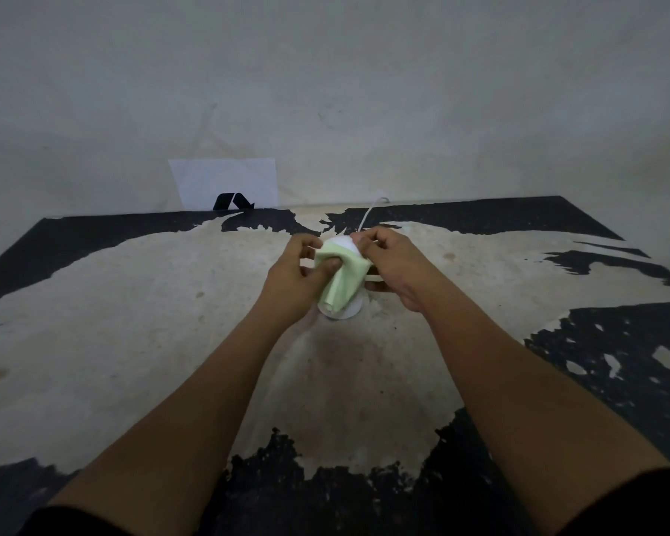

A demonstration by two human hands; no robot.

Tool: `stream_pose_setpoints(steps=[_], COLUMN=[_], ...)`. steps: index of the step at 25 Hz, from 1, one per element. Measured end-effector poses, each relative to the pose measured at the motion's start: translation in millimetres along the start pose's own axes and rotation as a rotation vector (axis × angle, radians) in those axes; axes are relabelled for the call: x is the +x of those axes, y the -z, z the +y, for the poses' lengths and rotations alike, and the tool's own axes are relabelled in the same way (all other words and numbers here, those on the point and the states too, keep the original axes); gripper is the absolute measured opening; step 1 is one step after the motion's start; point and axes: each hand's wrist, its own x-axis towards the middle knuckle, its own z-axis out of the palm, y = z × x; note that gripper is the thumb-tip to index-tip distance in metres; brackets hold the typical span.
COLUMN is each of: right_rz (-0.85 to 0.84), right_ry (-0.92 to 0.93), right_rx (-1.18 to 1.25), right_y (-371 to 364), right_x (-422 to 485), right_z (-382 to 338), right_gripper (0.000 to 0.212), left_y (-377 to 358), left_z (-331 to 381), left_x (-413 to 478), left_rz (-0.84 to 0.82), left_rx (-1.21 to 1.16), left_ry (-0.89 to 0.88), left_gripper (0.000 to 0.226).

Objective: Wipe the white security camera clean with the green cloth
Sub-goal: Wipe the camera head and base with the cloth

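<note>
The white security camera [342, 244] stands on its round base in the middle of the worn table, mostly covered by the pale green cloth [341, 280]. My left hand [298, 276] pinches the green cloth against the camera's front with thumb and fingers. My right hand [389, 265] grips the camera's right side and top. Only the dome top and the base rim [351, 312] show. A white cable [368, 214] runs from the camera back toward the wall.
The table [132, 323] has a beige worn centre with peeling black patches at its edges. A white sheet of paper [225, 181] with a black mark leans against the grey wall behind the table's far edge.
</note>
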Motion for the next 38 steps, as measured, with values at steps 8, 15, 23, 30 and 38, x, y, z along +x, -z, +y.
stream_pose_setpoints(steps=[8, 15, 23, 30, 38], right_rz=[-0.02, 0.033, -0.012, 0.005, -0.077], right_ry=[-0.007, 0.115, 0.053, 0.025, 0.308], right_rx=[-0.003, -0.061, 0.01, 0.031, 0.057], right_y=[3, 1, 0, 0, 5], right_x=[2, 1, -1, -4, -34], right_z=[1, 5, 5, 6, -8], right_gripper=[0.021, 0.022, 0.023, 0.025, 0.045], left_y=[7, -28, -15, 0, 24], left_z=[-12, 3, 5, -7, 47], left_x=[-13, -9, -11, -19, -22], left_rz=[0.047, 0.162, 0.149, 0.101, 0.065], left_rx=[0.148, 0.177, 0.192, 0.278, -0.029], left_ry=[-0.138, -0.03, -0.097, -0.006, -0.109], left_gripper=[0.035, 0.064, 0.035, 0.021, 0.007])
